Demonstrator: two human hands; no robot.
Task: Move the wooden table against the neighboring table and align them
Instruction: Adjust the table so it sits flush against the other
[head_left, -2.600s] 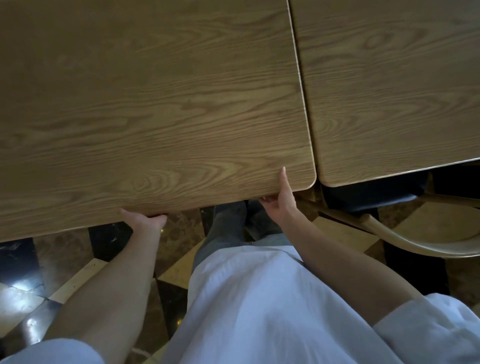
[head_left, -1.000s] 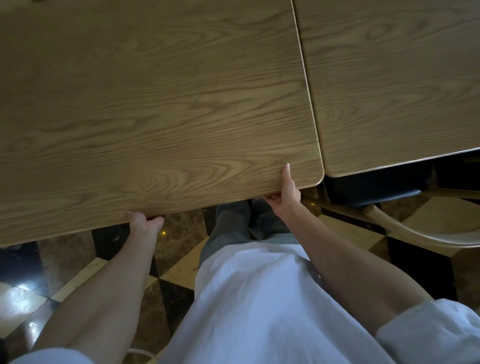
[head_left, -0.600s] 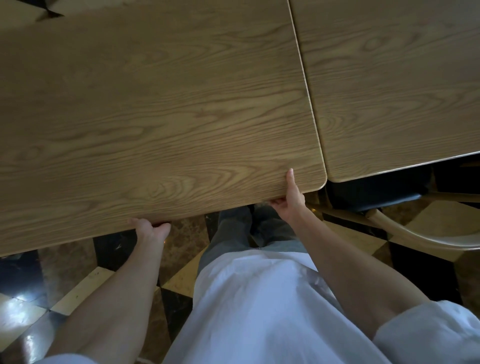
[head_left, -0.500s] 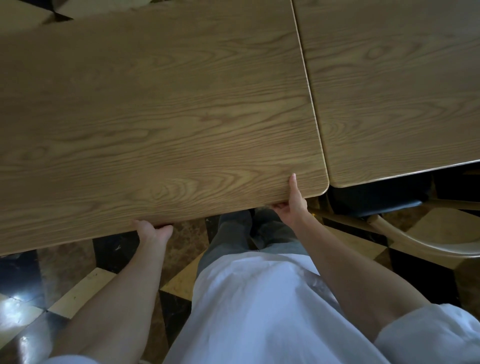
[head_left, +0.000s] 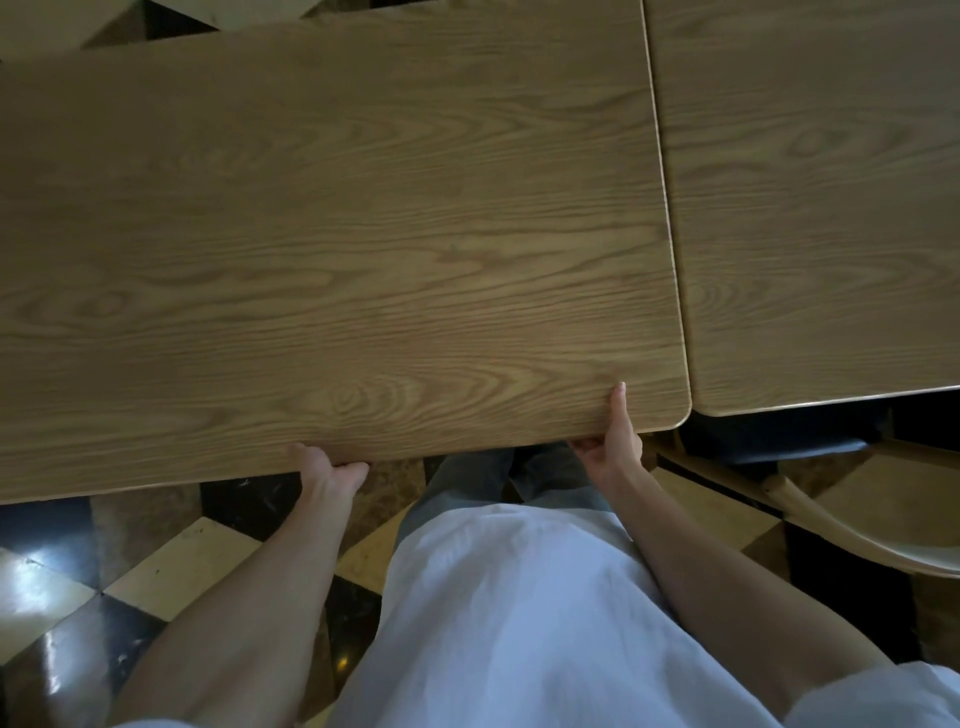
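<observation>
The wooden table (head_left: 332, 234) fills the left and middle of the head view, its grained top bare. Its right side lies flush along the neighboring table (head_left: 810, 208), with only a thin seam between them. The wooden table's near corner sticks out slightly past the neighbor's near corner. My left hand (head_left: 324, 470) grips the near edge from below, fingers hidden under the top. My right hand (head_left: 613, 441) holds the same edge close to the right corner, thumb lying on the top.
A chair with a dark seat (head_left: 779, 436) and a curved pale wooden back (head_left: 852, 535) stands tucked under the neighboring table at the right. Glossy floor tiles in black, cream and brown (head_left: 176, 561) lie below. My legs stand right at the table's near edge.
The near edge and both hands sit lower in view than a second ago, and the far left corner with floor beyond has come into sight. Both grips are unchanged.
</observation>
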